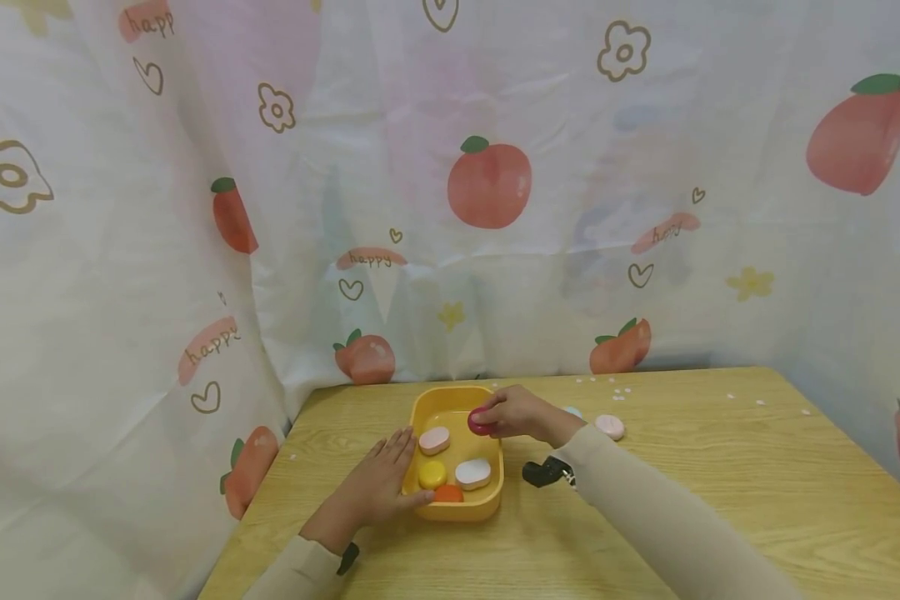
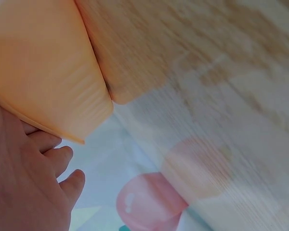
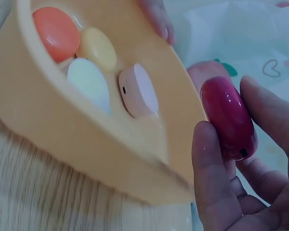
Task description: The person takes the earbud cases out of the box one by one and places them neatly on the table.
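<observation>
My right hand (image 1: 523, 412) pinches a glossy magenta rounded case (image 3: 227, 113) between thumb and fingers. It holds the case over the far right part of a yellow plastic tub (image 1: 461, 510). Inside the tub lie a pink oval case (image 1: 434, 440), a round yellow case (image 1: 432, 475), a white oval case (image 1: 473, 473) and an orange case (image 1: 447, 494), partly covered by the near wall. Along the tub's left rim rests my left hand (image 1: 378, 479), its fingers extended and its thumb reaching toward the near corner. In the left wrist view, its fingertips lie against the rim.
Right of the tub, a pale pink round case (image 1: 610, 427) lies on the wooden table (image 1: 690, 500). A light blue item (image 1: 572, 412) is mostly hidden behind the right wrist. Small white bits are scattered toward the back edge, and a printed curtain (image 1: 495, 292) hangs behind.
</observation>
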Tool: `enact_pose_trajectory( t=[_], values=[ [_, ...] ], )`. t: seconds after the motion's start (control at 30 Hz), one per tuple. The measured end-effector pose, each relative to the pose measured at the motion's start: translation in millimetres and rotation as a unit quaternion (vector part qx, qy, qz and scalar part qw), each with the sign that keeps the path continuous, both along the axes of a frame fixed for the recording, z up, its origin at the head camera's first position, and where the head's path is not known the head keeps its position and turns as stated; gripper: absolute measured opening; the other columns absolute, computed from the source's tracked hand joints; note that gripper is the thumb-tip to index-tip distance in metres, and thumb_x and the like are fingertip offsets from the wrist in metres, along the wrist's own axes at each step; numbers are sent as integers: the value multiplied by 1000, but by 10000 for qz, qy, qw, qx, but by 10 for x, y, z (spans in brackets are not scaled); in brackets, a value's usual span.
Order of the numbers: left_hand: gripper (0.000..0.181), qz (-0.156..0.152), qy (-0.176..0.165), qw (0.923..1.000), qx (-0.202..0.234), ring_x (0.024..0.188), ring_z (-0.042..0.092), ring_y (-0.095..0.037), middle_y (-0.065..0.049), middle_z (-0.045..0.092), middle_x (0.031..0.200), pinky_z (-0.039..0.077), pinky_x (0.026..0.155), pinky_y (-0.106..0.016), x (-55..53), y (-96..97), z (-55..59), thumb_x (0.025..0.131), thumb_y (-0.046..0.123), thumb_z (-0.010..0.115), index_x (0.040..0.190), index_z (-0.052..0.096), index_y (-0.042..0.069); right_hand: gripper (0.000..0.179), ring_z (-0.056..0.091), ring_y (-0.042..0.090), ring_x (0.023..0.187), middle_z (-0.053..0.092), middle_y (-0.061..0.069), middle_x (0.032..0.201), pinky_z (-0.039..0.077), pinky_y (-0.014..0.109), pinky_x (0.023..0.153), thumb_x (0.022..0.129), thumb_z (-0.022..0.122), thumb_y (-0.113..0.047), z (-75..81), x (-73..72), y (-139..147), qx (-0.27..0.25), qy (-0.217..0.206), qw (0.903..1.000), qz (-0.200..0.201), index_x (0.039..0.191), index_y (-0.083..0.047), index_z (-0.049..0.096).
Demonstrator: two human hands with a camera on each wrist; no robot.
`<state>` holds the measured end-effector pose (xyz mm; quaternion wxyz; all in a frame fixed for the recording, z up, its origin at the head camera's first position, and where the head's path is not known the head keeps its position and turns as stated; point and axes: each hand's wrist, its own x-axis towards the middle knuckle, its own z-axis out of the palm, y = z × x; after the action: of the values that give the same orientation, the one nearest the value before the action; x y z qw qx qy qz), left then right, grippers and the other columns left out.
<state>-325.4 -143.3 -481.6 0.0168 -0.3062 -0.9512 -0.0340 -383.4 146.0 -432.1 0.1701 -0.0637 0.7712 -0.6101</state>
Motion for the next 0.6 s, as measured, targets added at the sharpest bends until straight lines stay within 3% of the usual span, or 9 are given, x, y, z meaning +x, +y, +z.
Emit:
enact_pose_trajectory(
  t=[0.6],
  values=[
    [97,-92,31,9999,114,146,16,-29,-15,15,160,17,115,-50,-1,-5,-14,91,72,37,153,23,-2,28,67,20,79,64,18,98,57,38,76,88,71,-3,-139,5,357,-255,-115,9995,-142,110,11,59]
  ],
)
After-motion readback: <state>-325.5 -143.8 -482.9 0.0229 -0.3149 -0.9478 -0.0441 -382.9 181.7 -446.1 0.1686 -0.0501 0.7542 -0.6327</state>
